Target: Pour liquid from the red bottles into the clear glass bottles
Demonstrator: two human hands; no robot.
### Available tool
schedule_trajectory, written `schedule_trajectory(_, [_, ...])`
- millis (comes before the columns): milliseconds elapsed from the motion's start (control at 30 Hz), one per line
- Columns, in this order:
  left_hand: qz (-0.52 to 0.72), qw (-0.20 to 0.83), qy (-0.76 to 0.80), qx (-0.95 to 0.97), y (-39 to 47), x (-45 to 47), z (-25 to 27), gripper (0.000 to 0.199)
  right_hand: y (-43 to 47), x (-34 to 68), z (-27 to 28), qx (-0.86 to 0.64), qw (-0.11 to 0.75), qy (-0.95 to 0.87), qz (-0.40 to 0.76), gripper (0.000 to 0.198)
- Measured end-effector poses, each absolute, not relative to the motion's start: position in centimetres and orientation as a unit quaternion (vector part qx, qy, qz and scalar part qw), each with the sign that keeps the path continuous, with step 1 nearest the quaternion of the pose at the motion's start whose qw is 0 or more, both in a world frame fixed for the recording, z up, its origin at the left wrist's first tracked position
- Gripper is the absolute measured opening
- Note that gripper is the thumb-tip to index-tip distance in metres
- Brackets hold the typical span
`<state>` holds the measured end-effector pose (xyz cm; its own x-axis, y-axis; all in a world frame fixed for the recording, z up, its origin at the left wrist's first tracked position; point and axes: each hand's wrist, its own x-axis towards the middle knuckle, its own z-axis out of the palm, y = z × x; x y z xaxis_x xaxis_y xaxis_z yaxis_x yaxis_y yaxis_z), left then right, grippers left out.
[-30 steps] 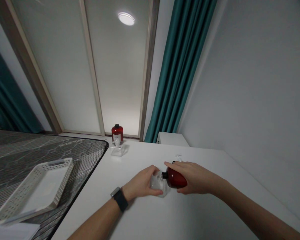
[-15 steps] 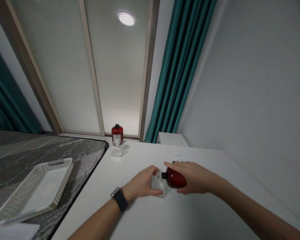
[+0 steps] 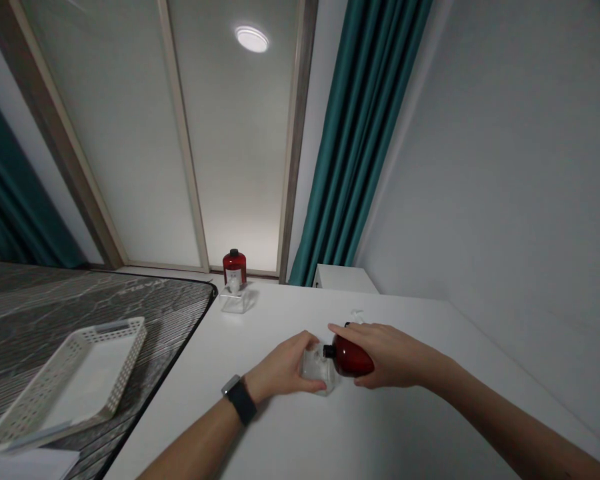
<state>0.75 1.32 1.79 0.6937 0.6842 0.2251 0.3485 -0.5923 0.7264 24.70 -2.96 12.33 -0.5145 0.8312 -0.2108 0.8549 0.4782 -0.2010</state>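
Observation:
My left hand (image 3: 293, 365) grips a clear glass bottle (image 3: 317, 371) that stands on the white table (image 3: 280, 433). A dark red bottle (image 3: 351, 357) lies tilted on its side in my right hand (image 3: 393, 355), its black neck pointing left over the mouth of the clear bottle. Any liquid passing between them is too fine to make out. Just behind my right hand lies a small clear piece (image 3: 357, 315), partly hidden. A small dark thing, perhaps a cap, shows in part above the red bottle.
At the table's far left corner, a second red bottle (image 3: 235, 265) with a black cap stands behind a clear square bottle (image 3: 234, 300). A white perforated basket (image 3: 125, 363) rests on the grey patterned surface (image 3: 170, 300) to the left. Beyond the table is a white cabinet (image 3: 347, 277).
Almost nothing differs. Both hands keep their hold and place, with the red bottle's neck still over the clear bottle; the view shifts very slightly.

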Motion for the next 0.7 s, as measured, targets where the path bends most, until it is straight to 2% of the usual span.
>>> schedule_trajectory(700, [0.252,0.338,0.301,0.855,1.36,0.81,1.69,0.056,-2.88,24.82,12.1,0.493,0.044,0.857,-0.141,0.098])
